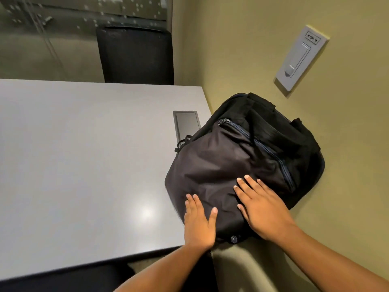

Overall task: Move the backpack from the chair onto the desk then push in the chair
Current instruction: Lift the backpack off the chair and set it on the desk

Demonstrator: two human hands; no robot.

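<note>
A black backpack [242, 163] lies on the right end of the grey desk [84, 165], leaning against the wall. My left hand [199, 223] rests flat on its near left side, fingers apart. Spread on the backpack's front panel is my right hand [261, 209], palm down. Neither hand grips anything. A dark chair seat [63, 279] shows under the desk's near edge at the bottom left, mostly hidden.
Another black chair [134, 55] stands at the far side of the desk, before a frosted glass wall. A dark power hatch [186, 123] is set in the desk next to the backpack. The olive wall on the right carries a light switch [301, 57].
</note>
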